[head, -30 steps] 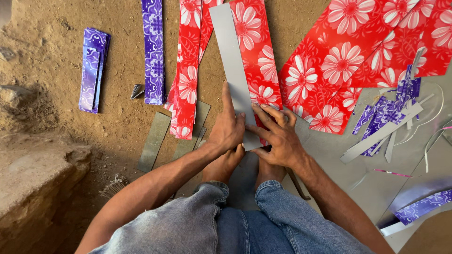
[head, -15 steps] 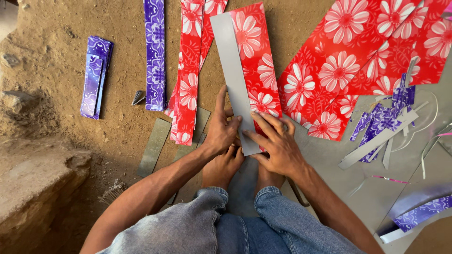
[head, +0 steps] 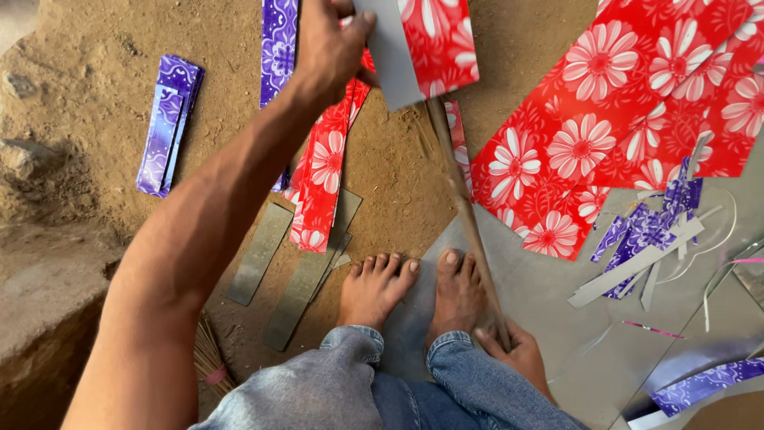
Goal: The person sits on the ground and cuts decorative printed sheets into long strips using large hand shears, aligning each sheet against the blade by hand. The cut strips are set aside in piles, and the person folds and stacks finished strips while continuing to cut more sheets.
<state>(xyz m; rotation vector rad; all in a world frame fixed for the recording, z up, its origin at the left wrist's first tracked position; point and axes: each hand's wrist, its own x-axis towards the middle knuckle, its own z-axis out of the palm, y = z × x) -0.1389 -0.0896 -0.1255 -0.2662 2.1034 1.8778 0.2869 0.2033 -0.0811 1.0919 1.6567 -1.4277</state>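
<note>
My left hand [head: 330,48] reaches far forward at the top of the view and grips the lower edge of a red flowered sheet strip [head: 434,36], whose grey underside faces me. Beside my right foot, my right hand [head: 513,350] is closed on the near end of a long thin wooden stick [head: 461,207]. The stick runs from that hand up to the strip's lower edge. Both bare feet [head: 414,291] rest on the ground, the right one on a grey sheet [head: 557,310].
A large red flowered sheet [head: 637,119] lies at the right with purple scraps [head: 645,231] on it. Red flowered strips [head: 322,175], flat grey strips [head: 259,251] and purple strips [head: 167,119] lie on the dirt. At the left is an earthen step [head: 40,318].
Both hands had been pressing the strip down in front of my feet. My left hand has since carried it up and forward, and my right hand has dropped back onto the stick.
</note>
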